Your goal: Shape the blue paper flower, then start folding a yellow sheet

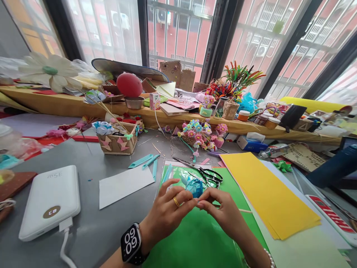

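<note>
A blue folded-paper flower [194, 187] is held up over the green sheet [192, 238] in the middle of the table. My left hand [174, 201] is closed around its near left side, wearing a ring and a watch. From the right, my right hand [219, 208] pinches at the flower's base, thumb and forefinger meeting the left fingertips. The fingers hide what lies exactly at the pinch. A pale thin stick [245, 211] shows beyond the right hand; whether it joins the flower I cannot tell. Black-handled scissors [210, 176] lie just behind the flower.
Light blue paper strips [143, 161] and a white paper piece [125, 186] lie left, near a white power bank [51, 201] with a cable. Yellow paper sheets [267, 193] lie right. Behind stand a decorated cardboard box [118, 143], bead-like flowers [198, 134] and a tissue pack [251, 143].
</note>
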The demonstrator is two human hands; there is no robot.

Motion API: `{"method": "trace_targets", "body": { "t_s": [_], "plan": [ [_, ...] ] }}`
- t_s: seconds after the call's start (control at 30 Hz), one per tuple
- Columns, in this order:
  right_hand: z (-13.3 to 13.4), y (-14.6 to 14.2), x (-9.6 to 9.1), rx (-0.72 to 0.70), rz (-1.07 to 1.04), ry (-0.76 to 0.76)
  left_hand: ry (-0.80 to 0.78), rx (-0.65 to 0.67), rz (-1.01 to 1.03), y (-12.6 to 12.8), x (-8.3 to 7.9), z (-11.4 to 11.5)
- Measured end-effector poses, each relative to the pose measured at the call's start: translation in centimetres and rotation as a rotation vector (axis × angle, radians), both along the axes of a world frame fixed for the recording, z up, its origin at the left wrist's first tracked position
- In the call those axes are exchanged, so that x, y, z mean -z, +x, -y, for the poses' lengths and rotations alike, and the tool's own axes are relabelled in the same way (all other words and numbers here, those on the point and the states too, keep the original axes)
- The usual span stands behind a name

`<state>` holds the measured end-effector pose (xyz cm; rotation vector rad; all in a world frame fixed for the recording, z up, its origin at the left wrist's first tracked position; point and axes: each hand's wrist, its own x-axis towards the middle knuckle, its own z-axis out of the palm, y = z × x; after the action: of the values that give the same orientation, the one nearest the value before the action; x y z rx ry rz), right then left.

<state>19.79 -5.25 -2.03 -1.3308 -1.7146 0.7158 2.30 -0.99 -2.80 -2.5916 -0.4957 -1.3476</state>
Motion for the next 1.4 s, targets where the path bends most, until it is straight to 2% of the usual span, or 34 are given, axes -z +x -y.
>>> {"method": "trace_targets", "body": {
  "t_s": [0.13,0.3,0.4,0.5,0.73,1.0,1.3,1.4],
  "plan": [
    [0.1,0.0,-0.2,0.011,0.016,0.028,-0.088,-0.032,0.044,0.2,0.3,-0.2],
    [0.1,0.0,-0.3,0.019,0.05,0.11,-0.438,-0.075,0.091,0.3,1.1,-1.0],
    [0.2,-0.1,-0.1,0.014,0.086,0.177,-0.672,-0.01,0.117,0.2,1.7,-1.6],
    [0.2,-0.1,0.0,0.017,0.119,0.255,-0.821,0.065,0.164,0.1,1.5,-1.9],
    [0.3,-0.3,0.2,-0.003,0.113,0.343,-0.957,0.114,0.18,-0.5,-0.5,-2.1],
    [0.5,-0.5,0.4,-0.059,0.093,0.292,-1.282,0.099,0.002,-1.3,-0.7,-2.7],
    [0.7,-0.9,0.3,-0.055,0.089,0.363,-1.324,0.147,-0.009,-1.4,-1.3,-2.6],
    [0.7,-0.9,0.4,-0.065,0.107,0.371,-1.355,0.205,-0.014,-1.4,-1.3,-2.6]
  ]
}}
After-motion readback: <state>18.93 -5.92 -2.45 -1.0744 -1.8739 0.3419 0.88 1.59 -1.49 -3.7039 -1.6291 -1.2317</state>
